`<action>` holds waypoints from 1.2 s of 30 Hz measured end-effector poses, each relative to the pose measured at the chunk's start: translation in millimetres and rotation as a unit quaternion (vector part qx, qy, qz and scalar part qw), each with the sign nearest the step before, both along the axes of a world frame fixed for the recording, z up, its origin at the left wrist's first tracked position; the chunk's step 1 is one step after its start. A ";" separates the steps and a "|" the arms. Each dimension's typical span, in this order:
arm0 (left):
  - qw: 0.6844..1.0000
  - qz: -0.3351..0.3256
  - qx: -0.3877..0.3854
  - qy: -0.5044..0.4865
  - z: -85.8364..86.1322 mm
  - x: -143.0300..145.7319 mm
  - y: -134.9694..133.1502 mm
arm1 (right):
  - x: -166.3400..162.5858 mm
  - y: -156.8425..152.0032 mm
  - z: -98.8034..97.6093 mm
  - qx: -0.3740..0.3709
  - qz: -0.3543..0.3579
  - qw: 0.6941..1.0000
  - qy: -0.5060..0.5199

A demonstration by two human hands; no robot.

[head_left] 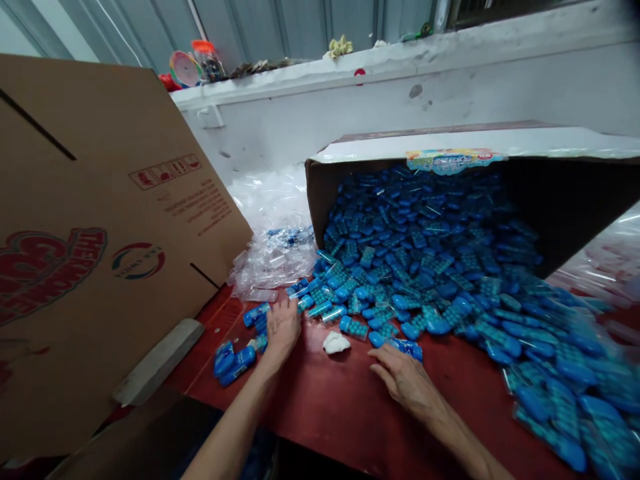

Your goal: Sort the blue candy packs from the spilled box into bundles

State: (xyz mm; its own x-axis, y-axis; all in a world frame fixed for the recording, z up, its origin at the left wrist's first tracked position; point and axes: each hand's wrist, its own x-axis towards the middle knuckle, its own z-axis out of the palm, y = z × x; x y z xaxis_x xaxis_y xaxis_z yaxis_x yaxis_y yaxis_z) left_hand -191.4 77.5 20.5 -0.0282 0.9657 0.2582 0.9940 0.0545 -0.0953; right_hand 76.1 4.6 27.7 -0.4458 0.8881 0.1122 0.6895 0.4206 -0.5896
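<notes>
Small blue-capped clear packs of turquoise pellets (pixel 400 267) spill from a carton lying on its side onto the red tabletop (pixel 325 400). My left hand (pixel 283 327) is lowered over several packs near the left of the spill, its fingers stretched out and partly bent. A few blue packs (pixel 235 363) lie just left of that wrist. On the right, my right hand (pixel 403 377) has its thumb apart from its fingers, which are at the near side of a blue pack (pixel 407 348). Between the hands sits a crumpled white wad (pixel 336 343).
The tipped carton (pixel 500 143) opens towards me. A large brown cardboard box (pixel 100 200) stands at left, with a grey bar (pixel 159 360) beside its base. Clear plastic pieces (pixel 275 253) are heaped behind. A ledge (pixel 300 75) along the wall holds a jar (pixel 207 61).
</notes>
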 end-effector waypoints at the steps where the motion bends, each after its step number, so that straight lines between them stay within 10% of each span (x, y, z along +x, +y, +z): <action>1: 1.000 -0.004 -0.010 -0.002 0.0 3.6 7.3 | 1.7 -1.9 1.4 -0.005 -0.001 1.000 0.001; 11: 0.996 0.040 0.043 -0.068 -0.5 12.3 2.9 | 33.8 -10.8 -4.9 -0.031 -0.057 0.997 0.034; 17: 0.969 -0.114 -0.069 -0.207 -4.7 23.6 13.6 | 38.5 -11.8 -7.3 -0.064 -0.077 0.993 0.068; 24: 0.963 -0.125 -0.083 -0.222 -5.2 35.0 28.9 | 48.1 -18.6 -3.2 -0.078 -0.091 0.988 0.096; 32: 0.789 -0.030 -0.113 -0.603 19.7 49.5 31.2 | 62.4 -19.7 -1.9 -0.074 -0.137 0.983 0.095; 36: 0.821 -0.088 -0.082 -0.558 36.0 95.5 52.5 | 66.0 -12.2 -7.8 -0.055 -0.147 0.985 0.066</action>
